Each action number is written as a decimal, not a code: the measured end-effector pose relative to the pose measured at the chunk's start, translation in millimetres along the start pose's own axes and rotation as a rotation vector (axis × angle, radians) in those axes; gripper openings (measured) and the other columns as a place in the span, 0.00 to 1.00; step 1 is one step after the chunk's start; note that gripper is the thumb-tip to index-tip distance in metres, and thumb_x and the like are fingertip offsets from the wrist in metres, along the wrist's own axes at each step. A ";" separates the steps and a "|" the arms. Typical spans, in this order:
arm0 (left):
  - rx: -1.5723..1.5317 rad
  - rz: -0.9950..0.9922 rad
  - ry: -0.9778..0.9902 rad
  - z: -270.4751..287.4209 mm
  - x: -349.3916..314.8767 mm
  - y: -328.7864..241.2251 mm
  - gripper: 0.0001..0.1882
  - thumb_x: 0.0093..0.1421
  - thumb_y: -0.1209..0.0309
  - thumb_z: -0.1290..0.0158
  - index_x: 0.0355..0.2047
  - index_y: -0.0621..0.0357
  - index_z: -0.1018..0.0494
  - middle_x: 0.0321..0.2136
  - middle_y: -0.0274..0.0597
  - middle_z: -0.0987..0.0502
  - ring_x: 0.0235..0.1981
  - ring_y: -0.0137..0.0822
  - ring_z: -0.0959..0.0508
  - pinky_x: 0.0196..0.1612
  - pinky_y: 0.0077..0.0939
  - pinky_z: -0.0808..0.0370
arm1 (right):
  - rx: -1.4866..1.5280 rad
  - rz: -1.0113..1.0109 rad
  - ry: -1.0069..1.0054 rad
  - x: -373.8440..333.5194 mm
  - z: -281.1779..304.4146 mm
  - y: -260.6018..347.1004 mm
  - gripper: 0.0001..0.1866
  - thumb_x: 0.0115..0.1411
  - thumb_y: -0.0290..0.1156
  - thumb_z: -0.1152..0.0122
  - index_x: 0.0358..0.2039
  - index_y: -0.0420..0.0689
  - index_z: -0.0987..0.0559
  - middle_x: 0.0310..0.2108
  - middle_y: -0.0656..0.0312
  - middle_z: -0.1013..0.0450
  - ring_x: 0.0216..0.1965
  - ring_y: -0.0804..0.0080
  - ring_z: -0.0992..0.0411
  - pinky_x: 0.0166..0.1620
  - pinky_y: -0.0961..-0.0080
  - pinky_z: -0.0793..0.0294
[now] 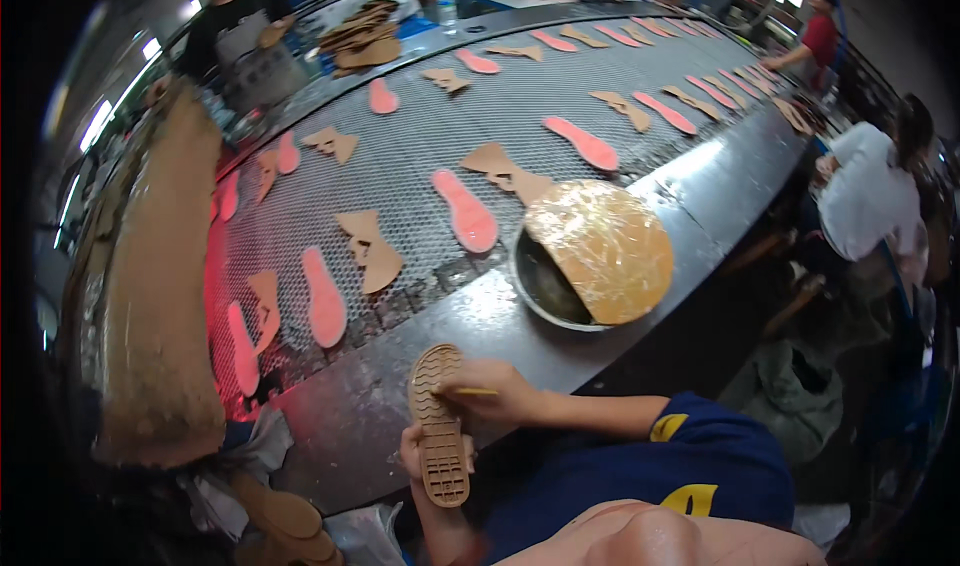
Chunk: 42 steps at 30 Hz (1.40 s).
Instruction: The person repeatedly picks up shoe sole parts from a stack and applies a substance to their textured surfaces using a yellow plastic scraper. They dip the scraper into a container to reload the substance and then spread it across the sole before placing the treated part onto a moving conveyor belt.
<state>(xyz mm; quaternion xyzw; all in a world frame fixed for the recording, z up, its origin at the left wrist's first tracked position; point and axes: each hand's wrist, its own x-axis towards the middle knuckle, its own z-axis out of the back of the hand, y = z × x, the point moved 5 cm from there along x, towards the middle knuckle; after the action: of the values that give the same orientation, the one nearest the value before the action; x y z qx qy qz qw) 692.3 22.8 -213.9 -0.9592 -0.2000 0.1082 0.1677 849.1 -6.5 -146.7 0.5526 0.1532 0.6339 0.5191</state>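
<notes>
Upright in front of me is a tan shoe sole, its wavy and blocky tread facing up. My left hand grips it around the lower half, with fingers showing at both edges. Over the upper part of the tread is my right hand, closed on a thin yellow-handled tool. The tool's tip is hidden near the sole, so I cannot tell its kind or whether it touches. Beyond my hands, a round metal bowl stands on the metal ledge, partly covered by a shiny tan board.
A mesh conveyor carries pink insoles and tan cut-out pieces. The metal ledge runs along its near side. Tan soles lie low at left. A brown-topped machine housing covers the conveyor's left end. Several people work around it.
</notes>
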 end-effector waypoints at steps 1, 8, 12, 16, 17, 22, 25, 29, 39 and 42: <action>-0.016 -0.023 0.008 -0.3 1.9 0.4 0.41 0.63 0.41 0.70 0.57 0.70 0.39 0.40 0.64 0.27 0.16 0.52 0.25 0.18 0.36 0.24 | 0.044 0.071 0.028 1.6 -0.2 7.2 0.07 0.55 0.28 0.36 0.36 0.47 0.20 0.29 0.55 0.25 0.33 0.54 0.25 0.38 0.64 0.26; -0.148 0.052 -0.053 -5.1 4.8 4.3 0.46 0.64 0.34 0.77 0.58 0.67 0.39 0.39 0.60 0.25 0.16 0.47 0.24 0.16 0.35 0.23 | -0.200 -0.059 0.008 22.2 0.8 -22.2 0.09 0.52 0.25 0.35 0.35 0.45 0.20 0.30 0.54 0.24 0.32 0.54 0.25 0.36 0.66 0.26; -0.043 -0.026 -0.012 22.4 4.5 10.1 0.45 0.64 0.34 0.78 0.59 0.65 0.40 0.40 0.62 0.26 0.16 0.45 0.24 0.16 0.34 0.22 | 0.117 -0.103 0.257 9.5 -4.1 8.4 0.08 0.52 0.25 0.35 0.35 0.45 0.18 0.31 0.55 0.22 0.33 0.57 0.23 0.38 0.69 0.25; -0.116 -0.027 0.000 -2.8 15.3 5.1 0.41 0.66 0.37 0.78 0.59 0.62 0.40 0.41 0.66 0.27 0.17 0.44 0.23 0.15 0.33 0.22 | 0.164 -0.347 0.034 28.3 4.5 -37.4 0.08 0.52 0.25 0.35 0.35 0.45 0.18 0.32 0.57 0.21 0.34 0.59 0.22 0.39 0.69 0.25; -0.101 -0.031 -0.021 -1.0 14.8 7.0 0.41 0.66 0.38 0.78 0.59 0.62 0.40 0.41 0.66 0.27 0.17 0.44 0.23 0.15 0.32 0.22 | 0.046 -0.260 0.077 24.8 2.6 -34.9 0.10 0.51 0.22 0.36 0.36 0.44 0.18 0.32 0.58 0.21 0.34 0.62 0.22 0.39 0.71 0.25; 0.066 -0.003 -0.024 8.6 16.3 5.8 0.40 0.67 0.39 0.79 0.59 0.61 0.41 0.40 0.67 0.27 0.16 0.44 0.23 0.16 0.31 0.20 | 0.010 0.010 0.252 19.6 -14.3 3.5 0.11 0.50 0.21 0.36 0.36 0.45 0.18 0.31 0.54 0.22 0.33 0.57 0.23 0.39 0.67 0.25; -0.045 -0.038 -0.035 0.7 22.4 5.9 0.40 0.66 0.38 0.79 0.57 0.60 0.39 0.36 0.62 0.26 0.18 0.43 0.22 0.17 0.30 0.20 | -0.059 -0.247 0.091 36.9 -1.9 -34.6 0.10 0.52 0.23 0.37 0.37 0.45 0.19 0.32 0.54 0.22 0.32 0.56 0.23 0.37 0.68 0.24; -0.019 0.004 -0.083 4.0 20.2 8.1 0.40 0.66 0.37 0.78 0.56 0.59 0.38 0.33 0.55 0.25 0.19 0.41 0.21 0.17 0.31 0.20 | -0.152 -0.153 0.105 45.2 -4.5 -26.7 0.10 0.53 0.22 0.38 0.36 0.45 0.18 0.31 0.55 0.22 0.33 0.56 0.23 0.37 0.67 0.24; -0.106 0.003 -0.041 16.6 18.3 11.3 0.37 0.67 0.39 0.74 0.55 0.60 0.36 0.35 0.52 0.24 0.25 0.42 0.19 0.25 0.37 0.18 | -0.112 -0.111 0.211 27.8 -6.7 0.4 0.12 0.50 0.19 0.38 0.37 0.43 0.18 0.30 0.56 0.22 0.31 0.60 0.23 0.36 0.70 0.25; -0.120 -0.133 -0.159 -3.7 22.0 -0.5 0.31 0.72 0.49 0.74 0.62 0.59 0.41 0.55 0.50 0.29 0.54 0.39 0.27 0.59 0.34 0.31 | 0.011 -0.008 0.367 -0.9 -20.9 49.3 0.15 0.45 0.18 0.36 0.35 0.45 0.18 0.30 0.58 0.22 0.32 0.59 0.24 0.38 0.68 0.25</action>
<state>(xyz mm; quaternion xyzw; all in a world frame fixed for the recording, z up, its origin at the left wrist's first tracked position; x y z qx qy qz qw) 712.9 31.5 -213.5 -0.9405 -0.2821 0.1603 0.1007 807.0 -19.7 -116.4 0.4297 0.2509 0.7212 0.4820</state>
